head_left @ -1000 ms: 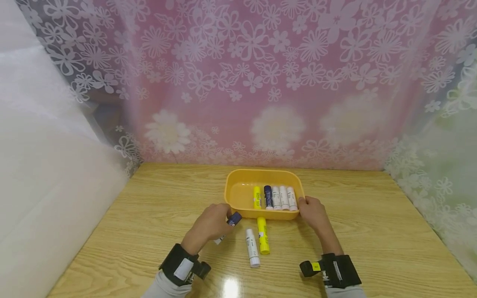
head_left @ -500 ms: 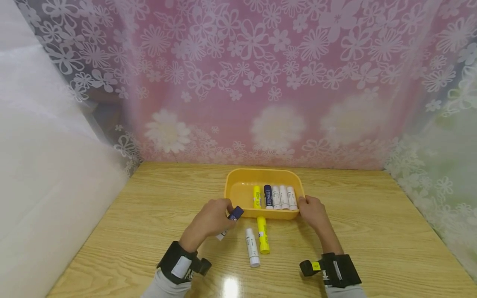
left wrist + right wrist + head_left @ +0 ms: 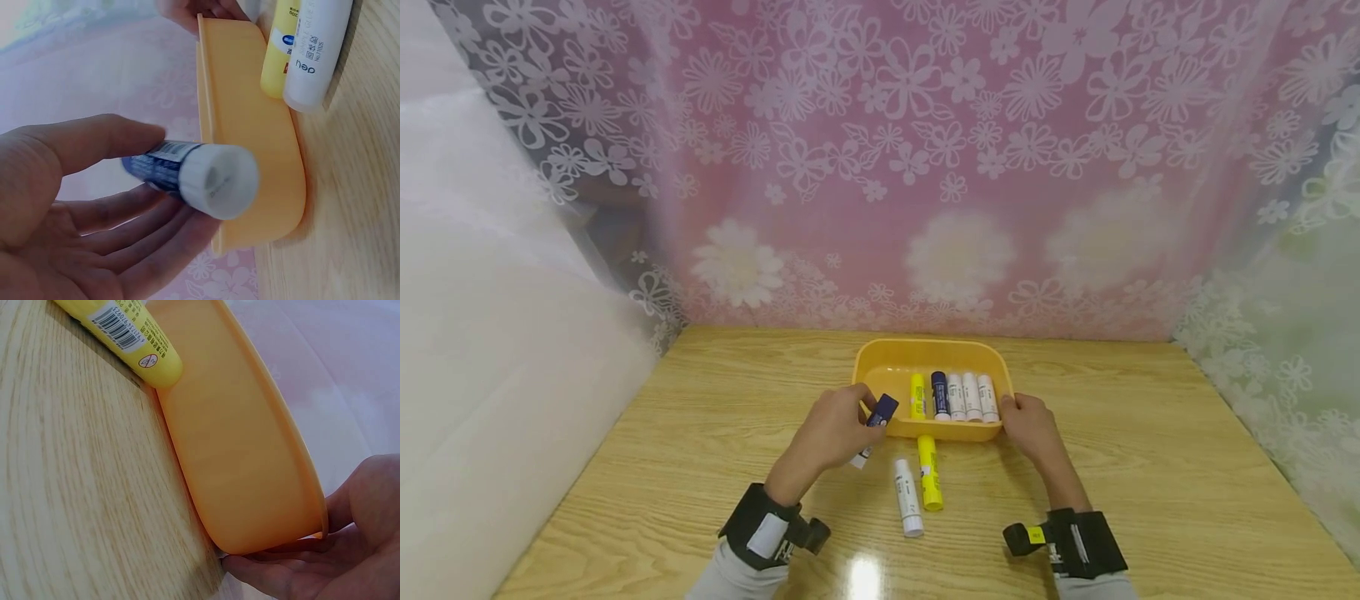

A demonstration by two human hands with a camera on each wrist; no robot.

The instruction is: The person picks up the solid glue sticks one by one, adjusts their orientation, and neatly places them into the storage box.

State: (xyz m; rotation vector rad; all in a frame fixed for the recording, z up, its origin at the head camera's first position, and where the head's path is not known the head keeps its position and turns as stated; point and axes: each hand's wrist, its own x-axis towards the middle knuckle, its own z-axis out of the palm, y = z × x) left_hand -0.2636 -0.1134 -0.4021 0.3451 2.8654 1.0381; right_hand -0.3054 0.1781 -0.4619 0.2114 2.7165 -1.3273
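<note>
My left hand [image 3: 829,429] pinches a blue glue stick [image 3: 883,409] with a white base between thumb and fingers, tilted, at the front left of a yellow plastic tray [image 3: 880,379]. In the left wrist view the white end of this glue stick [image 3: 219,181] faces the camera, in front of the tray's wall [image 3: 247,125]. My right hand [image 3: 1032,427] grips the tray's front right corner; in the right wrist view the thumb is at the rim and fingers lie under the corner. Inside the tray, a yellow glue stick [image 3: 917,397], a blue one [image 3: 940,395] and several white ones [image 3: 972,397] lie side by side.
On the wooden table [image 3: 737,375] in front of the tray lie a loose white glue stick [image 3: 907,498] and a yellow glue stick [image 3: 929,473], whose far end is close to the tray's front wall. A pink floral curtain [image 3: 850,167] hangs behind the table.
My left hand has moved up and slightly right with the blue glue stick, bringing it to the tray's front left rim. The right hand and the tray stay in place.
</note>
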